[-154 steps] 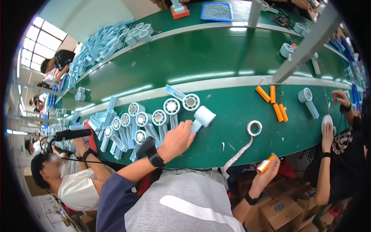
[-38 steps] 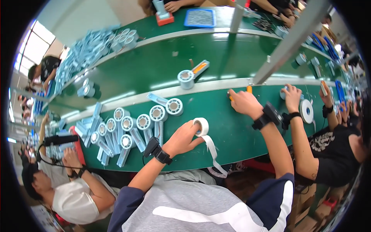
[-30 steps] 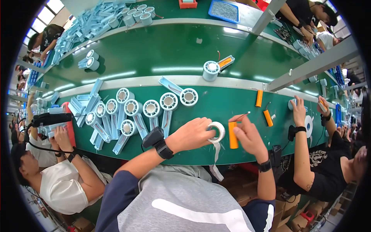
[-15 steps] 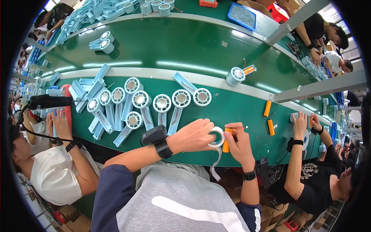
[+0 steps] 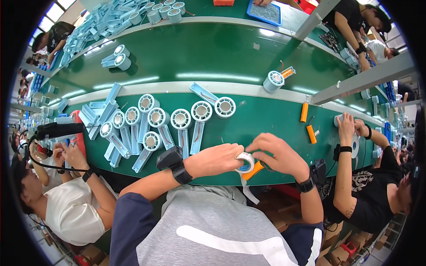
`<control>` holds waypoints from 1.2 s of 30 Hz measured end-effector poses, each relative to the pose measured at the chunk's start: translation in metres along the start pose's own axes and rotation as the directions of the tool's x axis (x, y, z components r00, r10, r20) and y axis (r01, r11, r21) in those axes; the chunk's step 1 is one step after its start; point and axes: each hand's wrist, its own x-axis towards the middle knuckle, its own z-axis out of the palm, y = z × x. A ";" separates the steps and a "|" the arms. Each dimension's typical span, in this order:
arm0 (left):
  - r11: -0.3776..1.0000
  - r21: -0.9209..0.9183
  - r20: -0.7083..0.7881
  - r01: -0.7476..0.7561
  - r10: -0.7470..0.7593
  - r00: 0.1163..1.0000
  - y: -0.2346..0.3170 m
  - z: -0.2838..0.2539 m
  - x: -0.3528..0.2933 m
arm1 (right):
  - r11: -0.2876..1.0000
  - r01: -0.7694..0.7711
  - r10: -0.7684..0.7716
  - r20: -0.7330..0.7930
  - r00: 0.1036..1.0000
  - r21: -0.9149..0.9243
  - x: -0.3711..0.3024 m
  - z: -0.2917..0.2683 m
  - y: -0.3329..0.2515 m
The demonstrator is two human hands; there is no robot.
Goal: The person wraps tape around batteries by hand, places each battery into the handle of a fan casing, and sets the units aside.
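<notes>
My left hand (image 5: 219, 158) is closed round the edge of a roll of white tape (image 5: 245, 158), held just above the near edge of the table. A loose strip of tape (image 5: 249, 193) hangs down from the roll. Tilted against the roll is an orange cylindrical battery (image 5: 253, 171) with a thin lead; what grips it is hidden. My right hand (image 5: 284, 155) arches over the battery, thumb and fingers apart, their tips close to the roll. Beyond my left hand stand several light-blue fan housings with handles (image 5: 181, 119).
Two orange batteries (image 5: 304, 112) lie at the right. Another blue fan unit (image 5: 274, 80) with a battery sits past the pale rail (image 5: 248, 91). Piled blue casings (image 5: 104, 29) fill the far left. Co-workers sit on both sides; a metal post (image 5: 368, 76) slants in at right.
My right hand has come off its upright grip on the battery and spread over the tape roll. The battery now leans lower against the roll, which has tilted and dropped slightly.
</notes>
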 end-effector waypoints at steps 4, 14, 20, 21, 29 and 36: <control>0.997 -0.046 -0.074 -0.065 0.061 0.995 0.000 -0.002 0.006 | 1.000 0.009 -0.009 -0.008 1.000 0.025 0.003 -0.003 -0.001; 0.966 -0.257 -0.011 0.022 -0.025 1.000 0.004 -0.005 -0.003 | 0.985 0.126 -0.114 -0.103 0.988 0.120 -0.012 -0.008 0.001; 0.944 -0.302 0.010 0.133 -0.136 0.991 -0.005 -0.007 -0.009 | 0.992 0.119 -0.123 -0.170 0.978 -0.030 -0.037 -0.003 0.002; 0.913 -0.368 -0.008 0.178 -0.194 0.981 -0.006 -0.005 -0.012 | 0.977 0.109 -0.141 -0.174 0.975 -0.181 -0.040 -0.006 -0.004; 0.785 -0.549 -0.114 0.288 -0.411 0.904 -0.007 0.011 -0.010 | 0.942 -0.045 0.195 -0.433 0.880 0.334 -0.049 0.059 -0.006; 0.719 -0.580 -0.090 0.384 -0.525 0.847 0.008 0.030 -0.008 | 0.599 0.161 0.531 -0.539 0.653 0.785 -0.027 0.119 0.018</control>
